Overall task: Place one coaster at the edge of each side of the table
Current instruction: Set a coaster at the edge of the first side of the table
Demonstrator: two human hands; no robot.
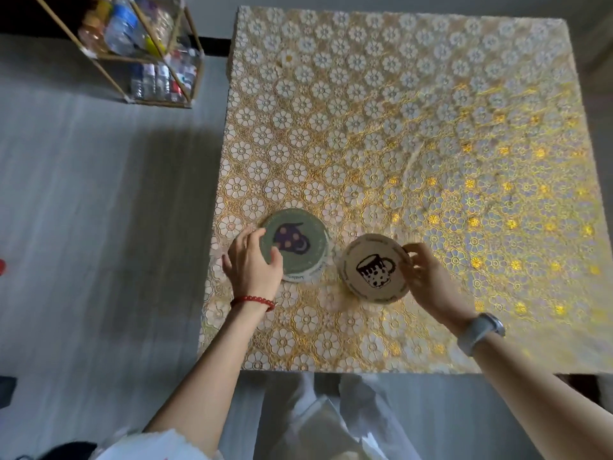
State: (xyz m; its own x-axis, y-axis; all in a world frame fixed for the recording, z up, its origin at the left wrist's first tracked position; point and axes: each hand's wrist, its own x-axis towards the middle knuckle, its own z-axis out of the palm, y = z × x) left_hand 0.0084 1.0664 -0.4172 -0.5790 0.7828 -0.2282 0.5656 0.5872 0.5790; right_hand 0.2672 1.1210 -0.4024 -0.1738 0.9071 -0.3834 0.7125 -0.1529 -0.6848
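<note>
A square table (398, 127) wears a gold and white flower-patterned cloth. Near its left edge lies a small stack of round coasters (298, 242); the top one is green with a purple figure, and a white one shows beneath it. My left hand (253, 263) rests on the stack's left side, fingers spread over the green coaster. My right hand (423, 275) pinches the right rim of a beige coaster with a black mug drawing (373, 268), holding it tilted just above the cloth, right of the stack.
A gold wire rack (139, 51) with plastic bottles stands on the grey floor beyond the table's left side. The table's near edge (365, 370) runs just in front of my legs. A small red object (1, 265) sits at the far left.
</note>
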